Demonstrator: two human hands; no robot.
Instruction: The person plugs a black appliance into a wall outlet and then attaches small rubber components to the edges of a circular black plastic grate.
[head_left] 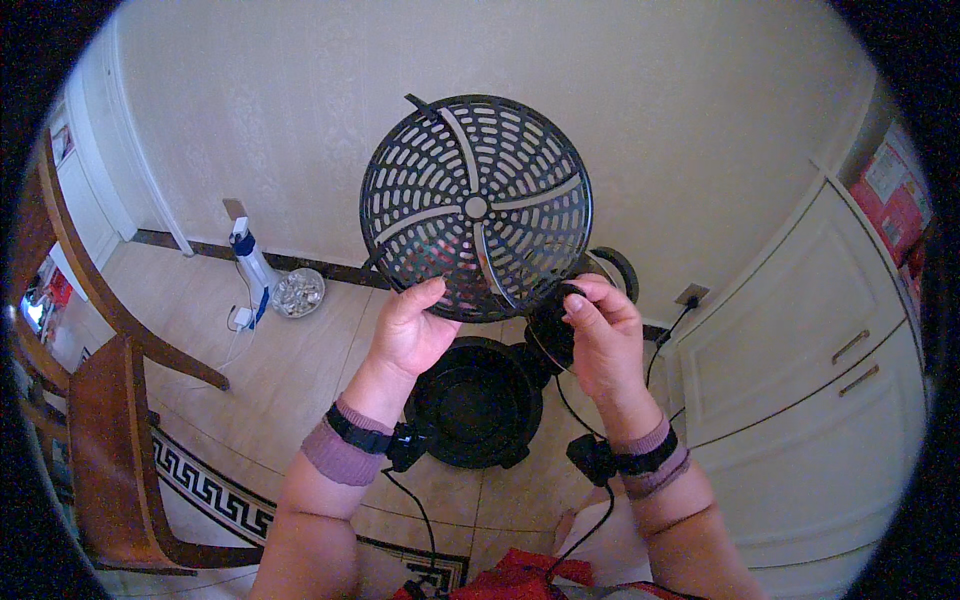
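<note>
A round black perforated air fryer rack (476,208), with slots and curved ribs, is held up before me, its face turned toward me. My left hand (412,325) grips its lower left rim, the thumb lying on the slotted face. At the lower right rim my right hand (604,330) is closed in a pinch on a small black tab at the rack's edge. Beneath the rack a round black pan (473,405) stands on the floor. Behind my right hand is a dark rounded appliance (612,268), partly hidden by the rack and hand.
A wooden chair (105,450) stands at the left. Near the wall are a bowl of pale pieces (298,292) and a white and blue upright device (254,262) with a cord. White cabinets (790,330) line the right side; a black plug sits in a wall socket (691,294).
</note>
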